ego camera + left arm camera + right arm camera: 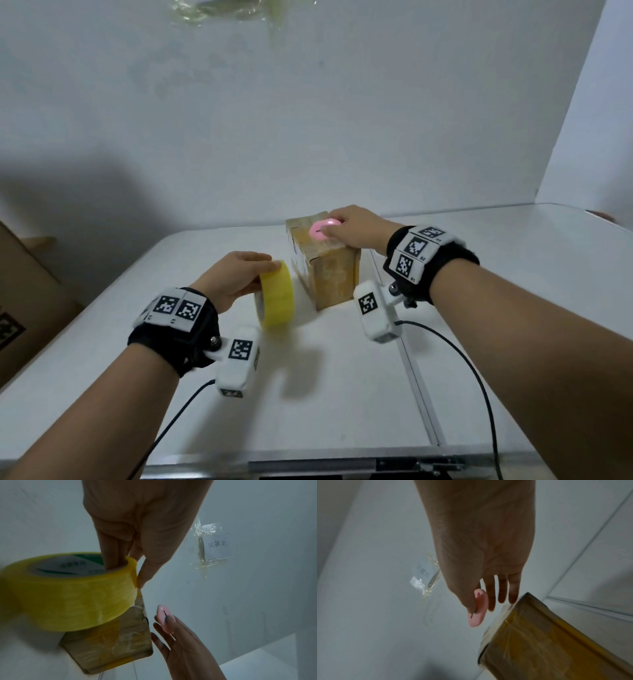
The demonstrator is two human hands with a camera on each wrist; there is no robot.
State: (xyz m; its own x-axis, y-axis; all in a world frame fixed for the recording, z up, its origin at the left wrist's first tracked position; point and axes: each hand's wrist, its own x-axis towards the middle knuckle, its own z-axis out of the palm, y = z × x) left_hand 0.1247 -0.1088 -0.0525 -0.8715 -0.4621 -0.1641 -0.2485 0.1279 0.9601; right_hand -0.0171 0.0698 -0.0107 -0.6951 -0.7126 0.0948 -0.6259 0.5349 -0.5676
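My left hand (239, 274) grips a yellow roll of packing tape (276, 297), fingers inside the core and thumb on the outer rim (140, 577); the roll (68, 592) is held on edge above the white table, just left of a small taped cardboard box (329, 270). The box (109, 646) stands upright at the table's middle. My right hand (352, 229) pinches a small pink oval object (323, 229) between thumb and forefinger over the box's top; the other fingers are straight. In the right wrist view the pink object (478, 609) sits left of the box (539, 642).
The white table (479, 342) has a metal seam (414, 377) running front to back on the right. A large brown carton (24, 298) stands off the table's left edge. A taped paper note (214, 545) hangs on the white wall behind. Cables trail from both wrists.
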